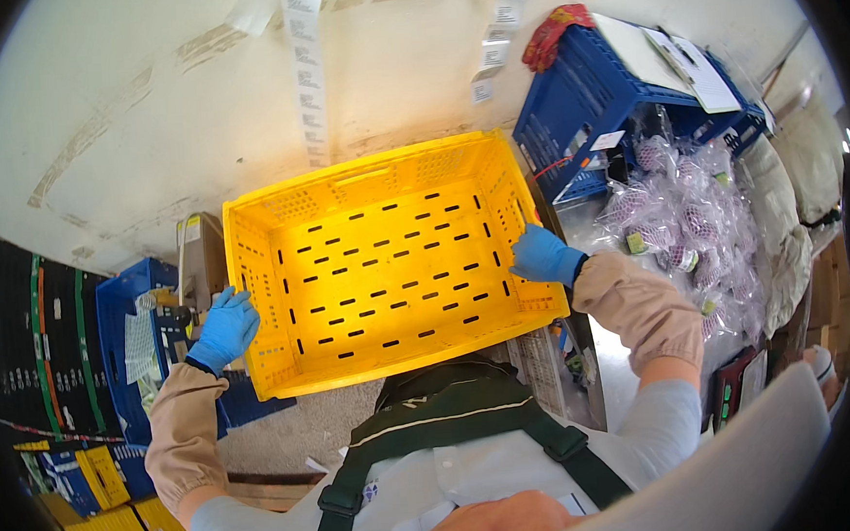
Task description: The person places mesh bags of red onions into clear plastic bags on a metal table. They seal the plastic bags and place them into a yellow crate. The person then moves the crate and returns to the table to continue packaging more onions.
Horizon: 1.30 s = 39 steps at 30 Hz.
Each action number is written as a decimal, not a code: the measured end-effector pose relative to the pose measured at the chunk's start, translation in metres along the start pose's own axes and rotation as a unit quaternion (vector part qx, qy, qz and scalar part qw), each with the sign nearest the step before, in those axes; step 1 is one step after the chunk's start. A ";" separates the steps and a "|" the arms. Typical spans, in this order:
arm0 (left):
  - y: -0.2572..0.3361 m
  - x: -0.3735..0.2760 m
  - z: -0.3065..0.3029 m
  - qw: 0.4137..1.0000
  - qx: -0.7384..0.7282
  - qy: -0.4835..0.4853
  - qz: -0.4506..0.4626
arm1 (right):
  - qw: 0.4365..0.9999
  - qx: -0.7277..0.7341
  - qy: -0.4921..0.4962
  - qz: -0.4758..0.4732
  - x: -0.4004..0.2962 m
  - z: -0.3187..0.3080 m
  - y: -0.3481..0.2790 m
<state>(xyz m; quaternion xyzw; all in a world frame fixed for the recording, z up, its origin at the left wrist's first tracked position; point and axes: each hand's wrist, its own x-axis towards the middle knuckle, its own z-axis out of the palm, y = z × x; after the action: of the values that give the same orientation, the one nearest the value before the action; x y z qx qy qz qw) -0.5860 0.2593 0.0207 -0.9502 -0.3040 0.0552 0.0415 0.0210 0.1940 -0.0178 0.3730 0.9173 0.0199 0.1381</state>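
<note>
An empty yellow plastic crate with a slotted floor spans the space before my body. My left hand, in a blue glove, grips its left end wall, the fingers at the rim. At the opposite end my right hand, gloved alike, has its fingers hooked over the wall near the handle opening. The crate sits slightly tilted in view, its right end higher up the picture. What supports it from below is hidden.
To the right, net-wrapped produce in clear bags is heaped on a metal table. Behind it stands a blue crate bearing a clipboard. Another blue crate and black stacked crates are at left. Label strips hang on the wall.
</note>
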 end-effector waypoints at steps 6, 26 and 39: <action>0.015 0.101 -0.086 0.971 -0.102 0.199 -0.080 | 0.988 0.097 0.104 0.059 0.015 -0.043 -0.064; 0.037 0.383 -0.381 0.666 -0.568 0.484 0.014 | 0.720 -0.066 0.683 0.102 0.026 -0.370 0.085; 0.018 0.351 -0.409 0.735 -0.416 0.536 0.006 | 0.639 0.248 0.727 0.038 0.083 -0.442 0.133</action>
<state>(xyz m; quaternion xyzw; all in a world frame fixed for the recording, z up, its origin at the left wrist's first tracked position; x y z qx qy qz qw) -0.2382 0.4304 0.3962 -0.7468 -0.2181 -0.5949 -0.2019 -0.0640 0.3772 0.4059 0.2932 0.6776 0.0615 -0.6717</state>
